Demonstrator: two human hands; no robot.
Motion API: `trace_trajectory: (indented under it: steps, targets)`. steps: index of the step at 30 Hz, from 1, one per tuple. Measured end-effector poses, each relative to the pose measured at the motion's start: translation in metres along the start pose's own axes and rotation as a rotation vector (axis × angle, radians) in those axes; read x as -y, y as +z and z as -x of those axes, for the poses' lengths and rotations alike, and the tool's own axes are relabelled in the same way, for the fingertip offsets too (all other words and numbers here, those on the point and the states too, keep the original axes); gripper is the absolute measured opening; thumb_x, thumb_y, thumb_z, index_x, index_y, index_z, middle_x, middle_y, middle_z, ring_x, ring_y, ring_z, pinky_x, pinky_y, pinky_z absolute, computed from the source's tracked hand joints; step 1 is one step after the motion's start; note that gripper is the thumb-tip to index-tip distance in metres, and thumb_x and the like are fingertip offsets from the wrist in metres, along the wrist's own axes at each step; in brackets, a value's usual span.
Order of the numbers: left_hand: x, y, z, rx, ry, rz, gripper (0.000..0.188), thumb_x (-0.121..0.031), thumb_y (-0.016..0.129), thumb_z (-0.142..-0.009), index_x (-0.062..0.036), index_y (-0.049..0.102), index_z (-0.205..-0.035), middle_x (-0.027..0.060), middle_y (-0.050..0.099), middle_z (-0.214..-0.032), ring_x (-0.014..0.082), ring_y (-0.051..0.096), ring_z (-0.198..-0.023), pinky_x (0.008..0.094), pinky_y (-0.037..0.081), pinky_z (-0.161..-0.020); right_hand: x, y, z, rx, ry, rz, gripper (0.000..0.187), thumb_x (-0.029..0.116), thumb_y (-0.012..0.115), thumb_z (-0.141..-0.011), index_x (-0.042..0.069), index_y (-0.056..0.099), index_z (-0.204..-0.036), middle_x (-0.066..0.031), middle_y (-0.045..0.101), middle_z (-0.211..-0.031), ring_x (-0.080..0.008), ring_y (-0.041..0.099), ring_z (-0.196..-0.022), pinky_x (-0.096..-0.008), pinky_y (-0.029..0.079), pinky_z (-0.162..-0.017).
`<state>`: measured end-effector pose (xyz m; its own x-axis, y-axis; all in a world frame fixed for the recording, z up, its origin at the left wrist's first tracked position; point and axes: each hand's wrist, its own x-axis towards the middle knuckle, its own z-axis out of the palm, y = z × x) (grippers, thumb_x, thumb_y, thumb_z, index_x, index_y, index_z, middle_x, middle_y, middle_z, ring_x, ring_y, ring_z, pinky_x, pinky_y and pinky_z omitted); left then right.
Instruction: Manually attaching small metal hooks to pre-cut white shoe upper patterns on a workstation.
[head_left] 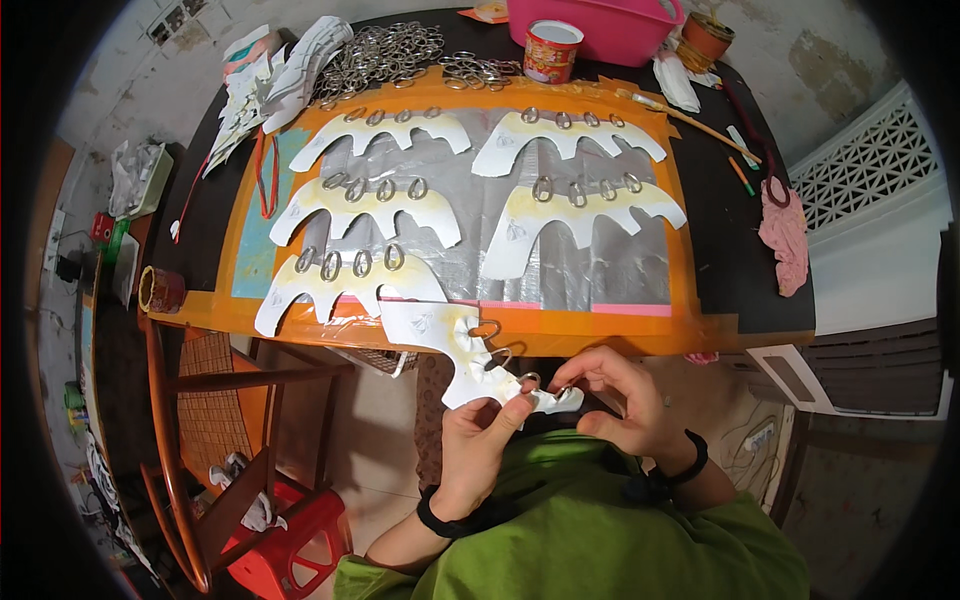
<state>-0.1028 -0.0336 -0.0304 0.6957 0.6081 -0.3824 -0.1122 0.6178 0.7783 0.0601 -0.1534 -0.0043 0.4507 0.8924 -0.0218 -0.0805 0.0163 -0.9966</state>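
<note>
My left hand [478, 445] is closed on the lower edge of a white scalloped piece [415, 322], thumb on top. The piece hangs over the table's front edge, its left end overlapping another such piece [290, 285]. Metal rings [487, 328] sit along its tabs, some with the white material bunched around them. At its right end, the bent fingers of my right hand [625, 400] grip a ring [565, 392], the thumb held lower and apart. Several more white pieces [520, 232] with yellowish stains and rings along their upper edges lie flat on the table.
Orange tape [690, 270] borders the plastic-covered work area. At the back are a heap of metal rings [385, 50], stacked white pieces [305, 75], a red can [550, 55] and a pink tub [600, 25]. A stick brush [700, 125] lies right; a wooden chair [165, 420] stands left.
</note>
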Motion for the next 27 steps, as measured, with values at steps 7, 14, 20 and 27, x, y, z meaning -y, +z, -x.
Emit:
trace_trajectory:
  steps: [7, 14, 20, 27]
  targets:
    - [-0.002, 0.004, 0.003, 0.011, -0.006, 0.044, 0.012, -0.009, 0.08, -0.096, -0.0022, 0.075, -0.104, -0.0017, 0.074, -0.097, 0.0037, 0.061, -0.084, 0.0219, 0.048, -0.075, 0.003, 0.005, -0.01, 0.109, -0.112, 0.307, 0.021, 0.006, 0.082, -0.09, 0.0, 0.068, -0.105, -0.0089, 0.071, -0.1, -0.0177, 0.07, -0.087, -0.0312, 0.054, -0.077]
    - [-0.003, -0.015, -0.003, 0.221, -0.187, 0.21, 0.022, -0.016, 0.067, -0.105, -0.0025, 0.069, -0.122, 0.0015, 0.071, -0.116, 0.0105, 0.061, -0.106, 0.0293, 0.044, -0.099, -0.002, 0.021, -0.007, 0.049, -0.459, 0.712, 0.022, 0.003, 0.082, -0.08, 0.004, 0.063, -0.092, -0.0078, 0.063, -0.09, -0.0279, 0.066, -0.077, -0.0397, 0.053, -0.067]
    - [-0.004, -0.025, -0.005, 0.244, -0.292, 0.231, 0.028, -0.018, 0.062, -0.106, -0.0004, 0.067, -0.128, 0.0057, 0.07, -0.125, 0.0165, 0.061, -0.118, 0.0344, 0.042, -0.107, -0.006, 0.015, -0.011, 0.178, -0.583, 0.812, 0.021, 0.005, 0.082, -0.081, 0.004, 0.063, -0.092, -0.0072, 0.064, -0.091, -0.0278, 0.067, -0.078, -0.0386, 0.054, -0.068]
    - [0.002, -0.024, -0.004, 0.227, -0.223, 0.243, 0.016, -0.006, 0.071, -0.101, -0.0031, 0.071, -0.116, 0.0021, 0.073, -0.114, 0.0087, 0.065, -0.103, 0.0272, 0.048, -0.095, 0.0, 0.008, -0.011, 0.123, -0.351, 0.669, 0.021, 0.006, 0.08, -0.083, 0.003, 0.062, -0.094, -0.0082, 0.064, -0.09, -0.0291, 0.067, -0.079, -0.0394, 0.054, -0.068]
